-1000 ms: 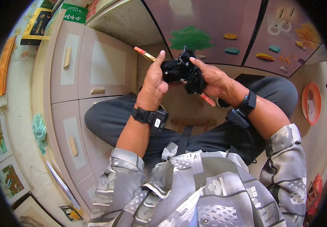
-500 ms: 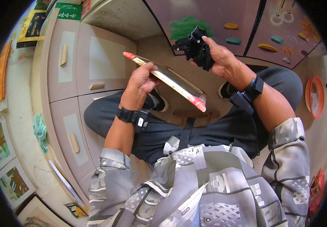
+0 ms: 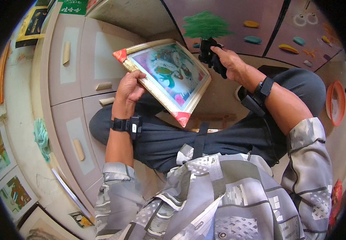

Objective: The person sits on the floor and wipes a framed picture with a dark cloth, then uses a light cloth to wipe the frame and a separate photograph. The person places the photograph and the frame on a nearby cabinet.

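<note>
My left hand (image 3: 131, 87) grips the near left side of a gold picture frame (image 3: 153, 94), its thumb on top of the moulding. Red paper guards cover the frame's near and left corners. A colourful picture (image 3: 163, 66) in green, white and pink shows face up inside it, tilted above my lap. To the right of the frame, my right hand (image 3: 231, 64) is closed on a crumpled black cloth (image 3: 211, 56), which hangs just past the frame's far right edge. I cannot tell whether the cloth touches the frame.
A pale cabinet (image 3: 71, 102) with beige handles stands at my left. Ahead is a purplish painted panel (image 3: 237, 24). An orange basin (image 3: 335, 103) sits on the far right. A teal cloth (image 3: 41, 136) and several pictures lie on the left. My bent knees flank the frame.
My left hand has turned the frame from edge-on to show its picture face and moved slightly left. My right hand, still holding the black cloth, has moved slightly right and down.
</note>
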A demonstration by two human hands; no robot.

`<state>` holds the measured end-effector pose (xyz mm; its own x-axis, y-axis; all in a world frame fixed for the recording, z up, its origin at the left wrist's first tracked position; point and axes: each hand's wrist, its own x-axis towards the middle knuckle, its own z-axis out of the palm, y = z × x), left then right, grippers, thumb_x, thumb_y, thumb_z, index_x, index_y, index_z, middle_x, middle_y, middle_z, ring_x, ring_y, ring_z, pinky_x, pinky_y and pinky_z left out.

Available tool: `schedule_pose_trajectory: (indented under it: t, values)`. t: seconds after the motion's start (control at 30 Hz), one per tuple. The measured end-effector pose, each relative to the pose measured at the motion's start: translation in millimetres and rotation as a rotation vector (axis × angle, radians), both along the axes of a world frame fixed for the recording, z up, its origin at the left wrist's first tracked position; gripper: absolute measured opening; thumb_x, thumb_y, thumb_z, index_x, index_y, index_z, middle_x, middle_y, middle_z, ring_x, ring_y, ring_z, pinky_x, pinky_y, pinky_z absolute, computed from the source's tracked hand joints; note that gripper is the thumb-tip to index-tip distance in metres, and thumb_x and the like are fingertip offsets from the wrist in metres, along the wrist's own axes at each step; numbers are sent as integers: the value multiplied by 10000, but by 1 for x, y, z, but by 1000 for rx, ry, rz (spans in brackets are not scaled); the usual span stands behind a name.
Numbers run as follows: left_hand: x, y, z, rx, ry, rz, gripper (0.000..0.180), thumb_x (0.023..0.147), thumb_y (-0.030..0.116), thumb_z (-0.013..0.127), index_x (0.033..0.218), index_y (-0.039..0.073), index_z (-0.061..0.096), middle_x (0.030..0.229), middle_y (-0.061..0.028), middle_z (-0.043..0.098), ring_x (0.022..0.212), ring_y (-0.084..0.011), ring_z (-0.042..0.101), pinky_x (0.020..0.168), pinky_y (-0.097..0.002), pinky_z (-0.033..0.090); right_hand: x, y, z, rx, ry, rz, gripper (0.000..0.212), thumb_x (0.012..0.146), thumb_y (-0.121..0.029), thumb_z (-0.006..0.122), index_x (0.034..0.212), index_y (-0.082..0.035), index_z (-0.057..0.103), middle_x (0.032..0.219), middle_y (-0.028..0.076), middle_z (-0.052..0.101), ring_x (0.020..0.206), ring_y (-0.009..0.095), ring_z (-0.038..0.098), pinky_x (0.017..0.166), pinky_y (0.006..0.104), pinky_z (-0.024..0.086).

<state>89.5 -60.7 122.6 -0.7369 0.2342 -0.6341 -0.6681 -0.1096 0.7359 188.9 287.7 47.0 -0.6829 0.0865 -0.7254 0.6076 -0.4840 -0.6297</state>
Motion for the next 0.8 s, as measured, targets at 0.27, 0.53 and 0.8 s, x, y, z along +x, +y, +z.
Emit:
schedule_pose_trajectory:
  t: [0.27,0.53,0.8]
  values:
    - [-12,-19,-21,21,-105,195,397,903,-60,580,1297,-12,567,1196,-162,648,1128,-364,659,1123,-573,529,-3,-25,-22,-87,15,0,349,1056,-380,681,1250,-90,687,960,42,726,734,170,653,602,380,519]
    - [-8,-20,-37,46,-141,385,457,944,50,546,1396,-14,526,1333,-214,640,1270,-419,618,1204,-605,445,13,-134,-36,-76,199,321,524,1038,-449,694,1345,-25,715,1116,125,783,936,225,735,845,389,589]
    - [5,7,-38,8,190,405,818,1122,708,249,1630,86,407,1594,-128,528,1441,-324,531,1228,-482,417,19,-168,1,316,707,675,531,1147,-382,452,1615,-139,513,1705,256,381,1587,420,353,1312,453,276]
